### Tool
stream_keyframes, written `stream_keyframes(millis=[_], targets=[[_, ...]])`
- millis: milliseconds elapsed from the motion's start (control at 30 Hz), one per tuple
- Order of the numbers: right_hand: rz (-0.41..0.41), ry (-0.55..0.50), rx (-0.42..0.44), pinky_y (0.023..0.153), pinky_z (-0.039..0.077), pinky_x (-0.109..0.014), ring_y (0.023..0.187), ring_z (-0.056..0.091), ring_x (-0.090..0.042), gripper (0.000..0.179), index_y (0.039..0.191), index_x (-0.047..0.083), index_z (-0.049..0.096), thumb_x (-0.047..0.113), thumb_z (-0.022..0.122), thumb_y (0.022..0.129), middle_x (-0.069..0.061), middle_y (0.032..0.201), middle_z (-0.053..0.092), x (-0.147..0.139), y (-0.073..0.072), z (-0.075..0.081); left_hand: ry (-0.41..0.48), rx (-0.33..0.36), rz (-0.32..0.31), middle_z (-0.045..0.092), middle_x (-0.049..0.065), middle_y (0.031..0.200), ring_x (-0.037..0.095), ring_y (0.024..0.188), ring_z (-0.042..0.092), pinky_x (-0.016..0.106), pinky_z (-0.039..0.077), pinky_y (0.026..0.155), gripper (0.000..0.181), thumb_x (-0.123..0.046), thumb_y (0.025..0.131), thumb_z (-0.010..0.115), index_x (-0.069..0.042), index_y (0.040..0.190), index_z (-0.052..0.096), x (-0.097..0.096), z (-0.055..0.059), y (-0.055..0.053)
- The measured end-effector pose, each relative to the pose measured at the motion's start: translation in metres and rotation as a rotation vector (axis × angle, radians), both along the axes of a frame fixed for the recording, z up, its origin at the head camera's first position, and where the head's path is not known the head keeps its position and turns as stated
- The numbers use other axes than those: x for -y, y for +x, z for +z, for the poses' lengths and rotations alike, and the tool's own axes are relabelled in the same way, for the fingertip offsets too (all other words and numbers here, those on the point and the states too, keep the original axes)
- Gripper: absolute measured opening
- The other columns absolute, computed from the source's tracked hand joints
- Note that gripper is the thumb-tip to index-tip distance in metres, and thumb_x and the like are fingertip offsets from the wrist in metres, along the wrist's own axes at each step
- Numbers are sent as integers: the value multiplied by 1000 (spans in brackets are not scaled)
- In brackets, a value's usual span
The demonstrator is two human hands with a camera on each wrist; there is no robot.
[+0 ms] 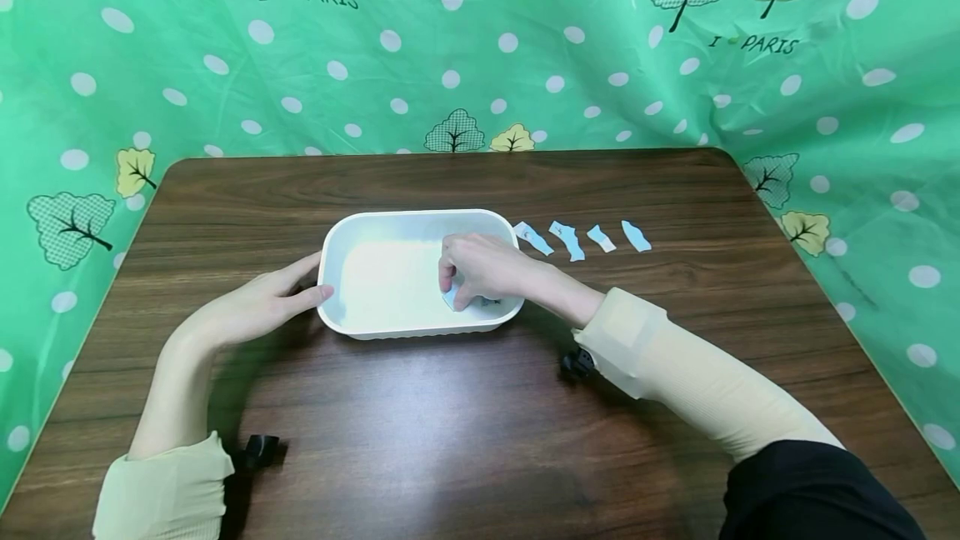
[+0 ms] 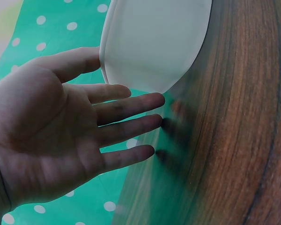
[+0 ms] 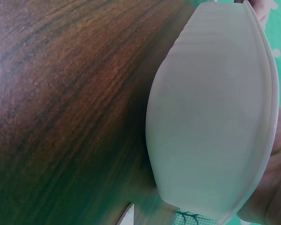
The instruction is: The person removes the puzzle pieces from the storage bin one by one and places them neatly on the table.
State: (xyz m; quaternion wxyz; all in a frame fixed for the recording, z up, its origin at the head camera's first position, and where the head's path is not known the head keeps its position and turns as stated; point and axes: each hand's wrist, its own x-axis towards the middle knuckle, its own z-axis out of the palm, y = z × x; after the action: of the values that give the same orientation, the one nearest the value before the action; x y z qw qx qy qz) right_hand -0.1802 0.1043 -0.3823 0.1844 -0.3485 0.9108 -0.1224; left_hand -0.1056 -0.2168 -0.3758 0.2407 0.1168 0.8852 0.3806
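Note:
A white rectangular tray with rounded corners stands on the table. My right hand reaches inside its right end, fingers bent down, and pinches a light-blue torn paper scrap low over the tray's floor. More blue with dark marks shows beneath that hand, mostly hidden. At the tray's left end is my left hand, its thumb at the rim. In the left wrist view its fingers are spread and straight beside the tray's outer wall. The right wrist view shows the outer wall in front of the right hand.
Several torn light-blue paper scraps lie in a row right of the tray. The dark wooden table ends at a green dotted cloth behind. Black wrist devices sit near both cuffs.

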Motion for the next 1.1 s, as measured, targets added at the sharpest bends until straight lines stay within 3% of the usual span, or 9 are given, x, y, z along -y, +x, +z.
stream_keyframes(millis=[767,1100], targets=[[-15,-7,17,72,47,-31,88,59,-16,22,86,21,76,21,94,74,5,101,66,0,0,2,7,5,-11,28,4,170,36,157,25,69,30,117,70,-52,106,49,-35,166,17,1,2,-2],[-13,-10,-85,75,50,-29,86,59,-15,24,91,18,80,28,94,75,4,102,61,-3,2,-1,0,-2,-10,30,5,169,35,156,27,68,31,117,69,-52,107,49,-35,165,17,0,2,-1]])
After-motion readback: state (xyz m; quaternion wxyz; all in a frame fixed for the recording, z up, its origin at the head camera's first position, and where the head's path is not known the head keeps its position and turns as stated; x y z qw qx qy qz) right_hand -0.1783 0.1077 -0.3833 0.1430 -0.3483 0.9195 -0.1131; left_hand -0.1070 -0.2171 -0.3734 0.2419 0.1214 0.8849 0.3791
